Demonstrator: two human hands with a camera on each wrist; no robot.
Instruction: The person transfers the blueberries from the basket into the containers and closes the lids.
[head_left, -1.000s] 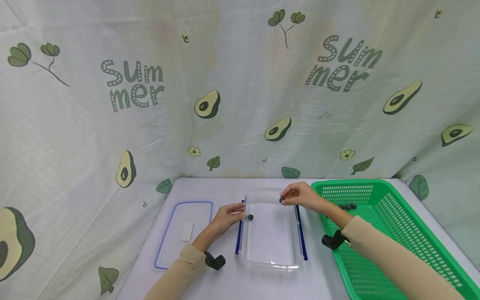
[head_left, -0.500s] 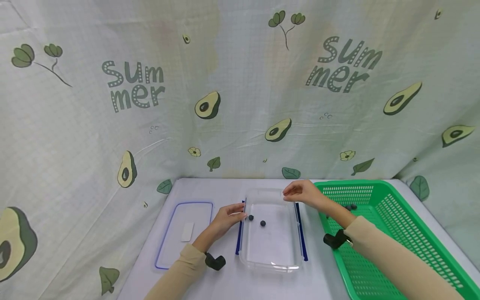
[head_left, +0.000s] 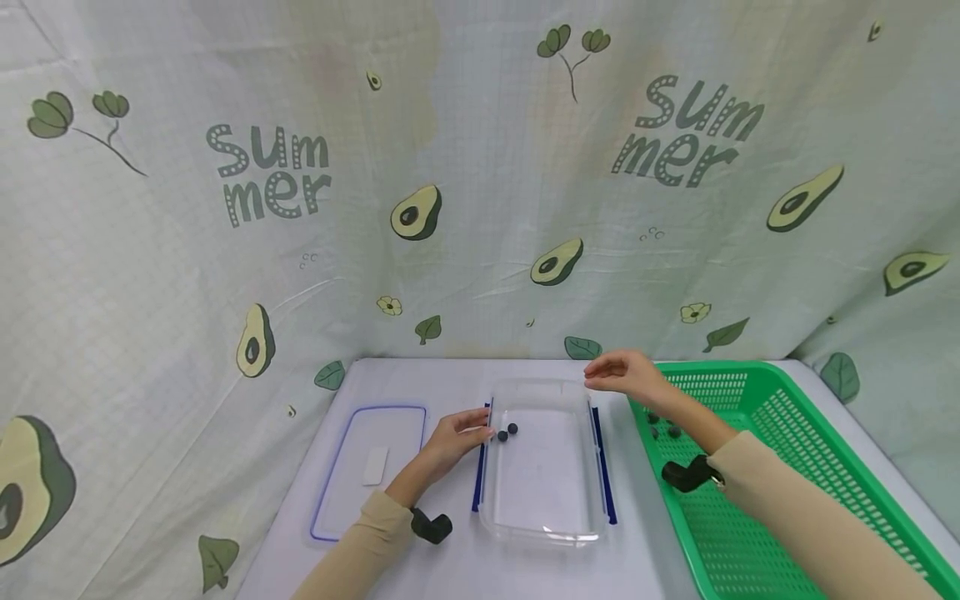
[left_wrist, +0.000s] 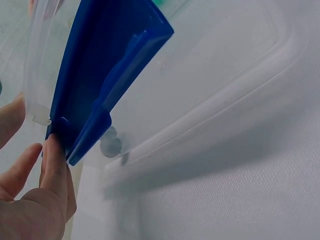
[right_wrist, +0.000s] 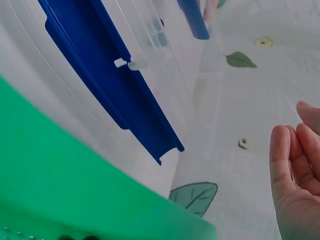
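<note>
My left hand grips the left wall of a clear plastic container, near its far corner. In the left wrist view, its fingertips press on the blue side latch. Two small dark balls lie close together inside, near my left thumb; through the clear wall they show as bluish round shapes. My right hand hovers beyond the container's far right corner. In the right wrist view, the fingers are loosely bent, with a gap to the thumb and nothing held.
A green perforated basket stands at the right, under my right forearm. Several dark balls lie in its far left part. A clear lid with a blue-purple edge lies flat at the left. A printed curtain hangs behind the table.
My right hand has released a dark ball into the container, and the ball has rolled left beside the other one. The right hand has moved right and up; the left has stayed put.
</note>
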